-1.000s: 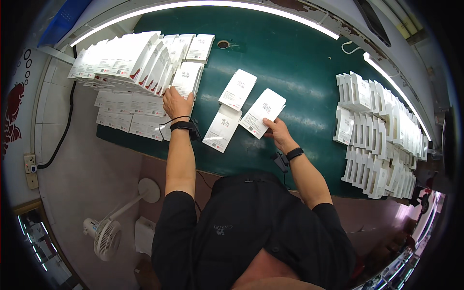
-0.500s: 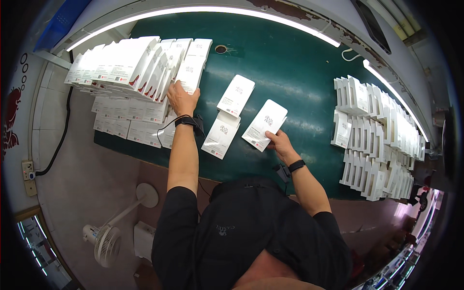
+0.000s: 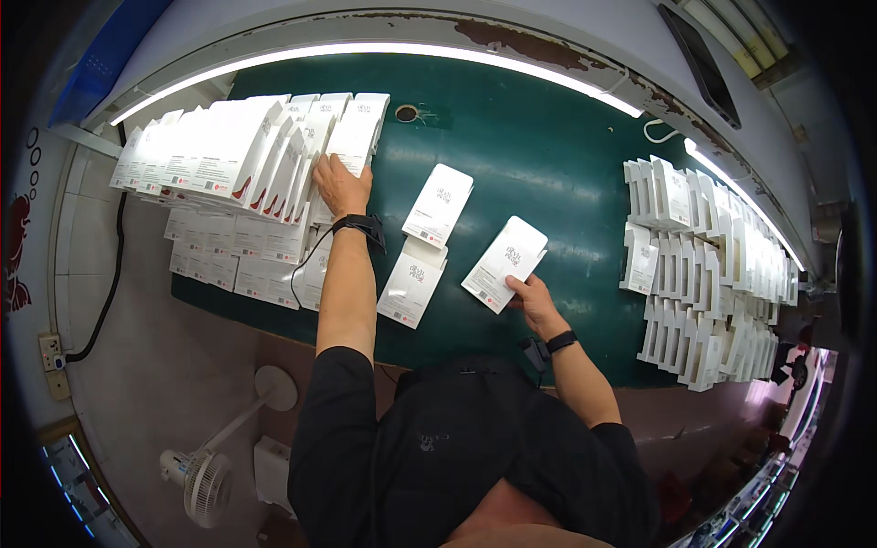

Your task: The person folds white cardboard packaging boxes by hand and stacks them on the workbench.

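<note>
On the left side of the green table, my left hand is closed round the near edge of a white printed box at the right end of a stack. My right hand grips another flat white box by its lower right corner, thumb on top and the other fingers hidden beneath. Between my hands, one white box lies just beyond a second white box, overlapping its far end.
Rows of white boxes are piled at the table's left. More white boxes stand in tight rows along the right. A round hole pierces the green table near the back, below a tube light.
The whole view has tilted, so the table and boxes sit lower in it. My left hand has slid slightly farther over the stack. My right hand keeps its box in place.
</note>
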